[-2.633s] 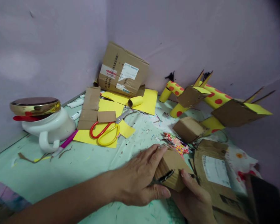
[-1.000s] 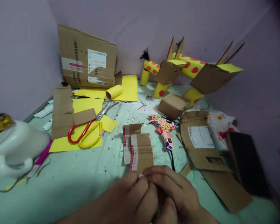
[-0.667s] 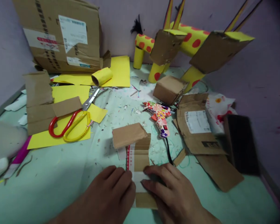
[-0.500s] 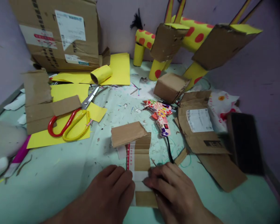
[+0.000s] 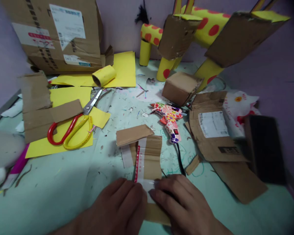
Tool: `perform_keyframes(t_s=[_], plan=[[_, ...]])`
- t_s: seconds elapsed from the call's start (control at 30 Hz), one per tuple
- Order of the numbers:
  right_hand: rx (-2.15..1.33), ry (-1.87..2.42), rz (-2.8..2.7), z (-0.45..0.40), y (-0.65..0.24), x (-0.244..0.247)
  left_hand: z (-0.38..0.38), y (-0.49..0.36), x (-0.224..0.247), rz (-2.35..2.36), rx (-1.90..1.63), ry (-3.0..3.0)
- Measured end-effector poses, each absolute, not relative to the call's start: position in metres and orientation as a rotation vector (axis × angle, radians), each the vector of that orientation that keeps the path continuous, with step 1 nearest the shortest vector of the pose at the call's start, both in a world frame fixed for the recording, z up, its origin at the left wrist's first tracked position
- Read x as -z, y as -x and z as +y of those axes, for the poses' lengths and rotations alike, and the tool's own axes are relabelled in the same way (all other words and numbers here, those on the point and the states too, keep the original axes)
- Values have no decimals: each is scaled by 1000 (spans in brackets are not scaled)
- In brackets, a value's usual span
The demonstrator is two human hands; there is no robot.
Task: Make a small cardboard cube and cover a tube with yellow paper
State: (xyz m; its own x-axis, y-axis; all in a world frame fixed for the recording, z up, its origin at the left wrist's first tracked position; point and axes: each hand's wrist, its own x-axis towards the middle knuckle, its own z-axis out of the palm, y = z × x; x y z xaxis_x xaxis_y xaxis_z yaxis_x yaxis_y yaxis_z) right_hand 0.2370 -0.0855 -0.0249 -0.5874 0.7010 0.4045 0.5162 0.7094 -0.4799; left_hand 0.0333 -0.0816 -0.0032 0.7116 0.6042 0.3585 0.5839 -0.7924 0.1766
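Note:
A corrugated cardboard strip, with white and red printed tape along its left side, lies between my hands. My left hand has its fingers curled together over the strip's left edge. On the opposite edge, my right hand grips with bent fingers, its thumb on a pale, shiny band across the cardboard. My palms and fingers hide parts of both edges. Just beyond the strip lies a small cardboard rectangle. A floral-patterned hot glue gun rests farther back to the right.
Scissors with red and yellow handles lie on yellow paper at the left. Spotted yellow cardboard animals stand behind a cardboard block. A large carton is back left; a flattened box piece and dark phone-like slab lie right.
The strip has shifted slightly to the right and turned a little, showing more of the cardboard piece under its far left side. Both hands keep their hold. The camera view has moved slightly.

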Motion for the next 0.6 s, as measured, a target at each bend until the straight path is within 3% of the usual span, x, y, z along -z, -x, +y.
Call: perform_keyframes(t_s=[0.27, 0.6], plan=[[-238, 916, -2329, -80, -236, 21, -80, -39, 0, 1011, -623, -2918], [-315, 1001, -2354, -81, -235, 24, -90, -50, 15, 1203, -595, -2951]])
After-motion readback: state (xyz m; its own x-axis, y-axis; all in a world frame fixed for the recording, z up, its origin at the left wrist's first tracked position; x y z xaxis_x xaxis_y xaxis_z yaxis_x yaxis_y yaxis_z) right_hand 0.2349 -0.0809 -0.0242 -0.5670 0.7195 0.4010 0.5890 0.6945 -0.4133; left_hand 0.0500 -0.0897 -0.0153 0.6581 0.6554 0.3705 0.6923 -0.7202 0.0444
